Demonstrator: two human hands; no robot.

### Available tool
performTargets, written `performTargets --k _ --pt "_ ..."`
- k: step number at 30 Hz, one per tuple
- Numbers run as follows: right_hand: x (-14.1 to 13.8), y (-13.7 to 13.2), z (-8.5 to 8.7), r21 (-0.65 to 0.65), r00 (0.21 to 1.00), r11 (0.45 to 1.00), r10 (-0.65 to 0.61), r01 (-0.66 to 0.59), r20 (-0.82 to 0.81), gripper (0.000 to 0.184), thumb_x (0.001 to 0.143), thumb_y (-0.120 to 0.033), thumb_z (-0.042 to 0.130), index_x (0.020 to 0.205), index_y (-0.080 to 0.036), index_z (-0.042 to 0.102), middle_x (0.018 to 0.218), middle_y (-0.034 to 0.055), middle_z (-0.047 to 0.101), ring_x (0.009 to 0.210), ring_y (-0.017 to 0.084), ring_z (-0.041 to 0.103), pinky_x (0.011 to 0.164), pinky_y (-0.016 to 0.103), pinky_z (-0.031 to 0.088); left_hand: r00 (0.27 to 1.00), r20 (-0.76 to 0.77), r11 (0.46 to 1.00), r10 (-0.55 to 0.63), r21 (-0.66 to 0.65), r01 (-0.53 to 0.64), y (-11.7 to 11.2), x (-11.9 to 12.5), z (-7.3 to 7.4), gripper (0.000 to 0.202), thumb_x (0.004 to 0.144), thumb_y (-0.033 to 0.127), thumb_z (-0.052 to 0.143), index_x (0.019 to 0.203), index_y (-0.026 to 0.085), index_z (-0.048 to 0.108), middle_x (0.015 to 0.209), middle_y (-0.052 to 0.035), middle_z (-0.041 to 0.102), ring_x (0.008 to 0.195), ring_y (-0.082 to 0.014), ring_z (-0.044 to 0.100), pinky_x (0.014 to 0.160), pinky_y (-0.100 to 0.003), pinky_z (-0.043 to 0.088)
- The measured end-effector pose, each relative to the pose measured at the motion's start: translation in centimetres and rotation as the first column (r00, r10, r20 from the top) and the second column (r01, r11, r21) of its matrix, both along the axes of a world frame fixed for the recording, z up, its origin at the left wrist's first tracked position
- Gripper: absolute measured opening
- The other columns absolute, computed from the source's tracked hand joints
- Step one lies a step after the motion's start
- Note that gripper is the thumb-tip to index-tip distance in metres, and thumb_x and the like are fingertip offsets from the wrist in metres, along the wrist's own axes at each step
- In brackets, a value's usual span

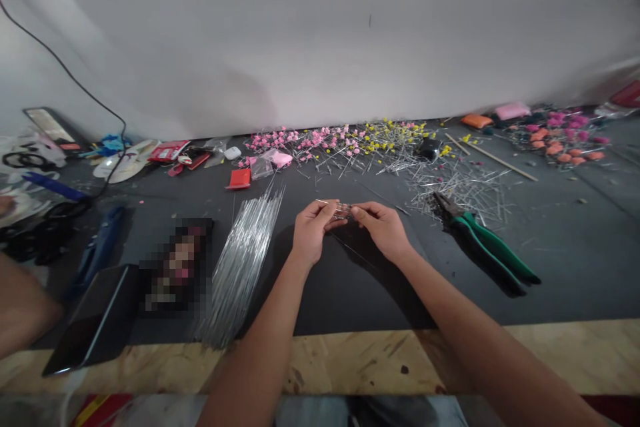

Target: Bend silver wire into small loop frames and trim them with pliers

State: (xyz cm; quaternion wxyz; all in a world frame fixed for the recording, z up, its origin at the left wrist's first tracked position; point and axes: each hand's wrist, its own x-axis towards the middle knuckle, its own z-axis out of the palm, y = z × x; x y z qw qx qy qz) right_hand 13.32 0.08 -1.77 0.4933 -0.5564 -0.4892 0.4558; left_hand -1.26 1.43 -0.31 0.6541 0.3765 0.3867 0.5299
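Note:
Over the middle of the dark mat, my left hand is closed, pinching one end of several short thin wires. My right hand is closed on the other end, thumb and fingers pressed together. The two hands almost meet, and the fingers partly hide the wires. Left of my left hand lies a thick bundle of long straight silver wires. To the right of my right hand, pliers with green and black handles rest beside a heap of cut wire pieces.
Pink-tipped wires and yellow-tipped wires line the wall. Orange and magenta ones lie at far right, near a wooden stick. A red packet, a tablet-like device and another person's arm are leftward.

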Motion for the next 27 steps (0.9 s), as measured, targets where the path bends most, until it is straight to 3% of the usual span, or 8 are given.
performTargets --k 22,27 --pt "-0.09 -0.14 0.17 0.022 0.999 1.000 0.007 -0.007 0.037 0.029 0.072 -0.045 0.060 0.078 -0.018 0.068 0.058 -0.0015 0.059 0.056 0.012 0.053 0.054 0.025 0.038 0.999 0.027 0.996 -0.037 -0.081 0.040 0.46 -0.48 0.11 0.020 0.068 0.028 0.068 0.081 0.013 0.064 0.073 -0.0051 0.069 0.069 -0.0166 0.066 0.067 -0.032 0.054" --pt "-0.06 0.05 -0.13 0.031 1.000 0.999 0.014 -0.014 -0.019 0.027 0.071 -0.045 0.060 0.078 -0.019 0.068 0.061 -0.0008 0.060 0.056 0.012 0.053 0.057 0.026 0.040 0.999 0.030 0.997 -0.038 -0.067 0.040 0.51 -0.42 0.20 0.020 0.069 0.028 0.067 0.082 0.014 0.065 0.093 -0.0061 0.068 0.073 -0.0165 0.066 0.069 -0.033 0.054"
